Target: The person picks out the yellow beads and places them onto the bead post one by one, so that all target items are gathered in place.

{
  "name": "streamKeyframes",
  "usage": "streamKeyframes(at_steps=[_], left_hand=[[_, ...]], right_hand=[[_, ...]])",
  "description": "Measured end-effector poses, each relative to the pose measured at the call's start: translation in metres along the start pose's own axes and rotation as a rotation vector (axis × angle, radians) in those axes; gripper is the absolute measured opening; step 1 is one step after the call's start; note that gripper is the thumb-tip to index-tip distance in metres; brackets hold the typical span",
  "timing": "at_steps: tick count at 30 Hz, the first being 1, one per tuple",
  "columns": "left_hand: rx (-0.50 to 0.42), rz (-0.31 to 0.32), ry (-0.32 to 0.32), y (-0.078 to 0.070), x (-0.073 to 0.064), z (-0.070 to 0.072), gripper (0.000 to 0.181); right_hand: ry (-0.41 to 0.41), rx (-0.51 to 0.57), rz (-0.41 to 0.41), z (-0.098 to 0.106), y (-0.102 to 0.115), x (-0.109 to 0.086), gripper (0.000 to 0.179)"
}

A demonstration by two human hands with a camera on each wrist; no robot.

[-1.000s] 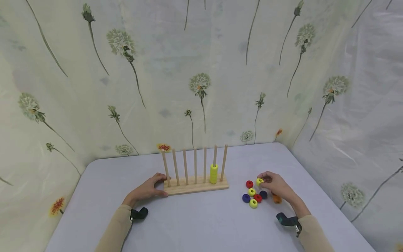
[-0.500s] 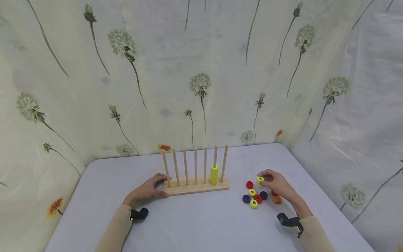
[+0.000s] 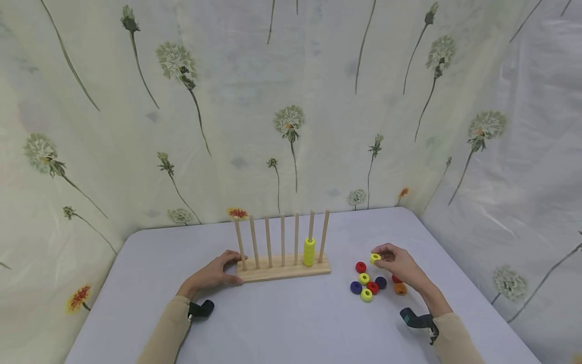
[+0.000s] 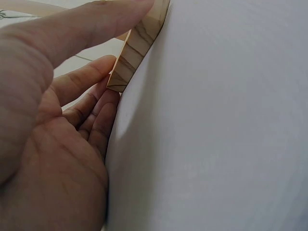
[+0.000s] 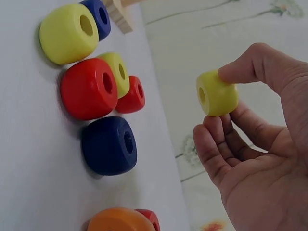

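Observation:
In the head view my right hand (image 3: 400, 265) pinches a yellow bead (image 3: 375, 259) between thumb and fingertips. The right wrist view shows this yellow bead (image 5: 217, 93) held up off the tabletop, its hole facing away from the palm. My left hand (image 3: 212, 274) grips the left end of a wooden peg stand (image 3: 284, 273), thumb along the front edge and fingers at the back. Close up in the left wrist view, the left hand (image 4: 72, 120) has its thumb and a finger against the wooden base (image 4: 134, 53). A stack of yellow beads (image 3: 308, 252) sits on one peg near the stand's right end.
Below the right hand lie loose beads: a red bead (image 3: 360, 267), a purple-blue bead (image 3: 356, 287), a dark blue bead (image 3: 381, 282), an orange bead (image 3: 400, 289) and several others. A white cloth covers the table (image 3: 291, 323). A flowered curtain (image 3: 236, 126) hangs behind.
The yellow bead in my right hand has risen slightly, and a red bead under that hand shows more now. My left hand and the peg stand stay put.

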State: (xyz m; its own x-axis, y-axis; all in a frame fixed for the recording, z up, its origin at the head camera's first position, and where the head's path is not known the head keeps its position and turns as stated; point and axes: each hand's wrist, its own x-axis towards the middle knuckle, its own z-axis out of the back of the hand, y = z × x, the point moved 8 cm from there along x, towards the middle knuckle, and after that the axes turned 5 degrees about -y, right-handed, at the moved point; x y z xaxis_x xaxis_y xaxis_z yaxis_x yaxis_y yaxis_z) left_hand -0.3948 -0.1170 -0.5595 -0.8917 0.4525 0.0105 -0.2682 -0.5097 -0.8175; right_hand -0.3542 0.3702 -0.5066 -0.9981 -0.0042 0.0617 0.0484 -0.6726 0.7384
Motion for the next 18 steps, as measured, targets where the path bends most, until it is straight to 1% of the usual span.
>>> streamKeyframes(at_steps=[9,13,18], left_hand=[[-0.005,-0.001,0.001,0.0,0.001,0.0,0.067],[-0.003,-0.002,0.002,0.0,0.001,0.0,0.067],[-0.003,-0.006,0.003,-0.001,0.001,0.0,0.066]], right_hand=[[0.006,0.024,0.019,-0.002,0.019,-0.004,0.037],[0.018,0.038,0.037,-0.005,0.028,-0.006,0.037],[0.041,0.05,0.033,-0.013,0.033,-0.006,0.034]])
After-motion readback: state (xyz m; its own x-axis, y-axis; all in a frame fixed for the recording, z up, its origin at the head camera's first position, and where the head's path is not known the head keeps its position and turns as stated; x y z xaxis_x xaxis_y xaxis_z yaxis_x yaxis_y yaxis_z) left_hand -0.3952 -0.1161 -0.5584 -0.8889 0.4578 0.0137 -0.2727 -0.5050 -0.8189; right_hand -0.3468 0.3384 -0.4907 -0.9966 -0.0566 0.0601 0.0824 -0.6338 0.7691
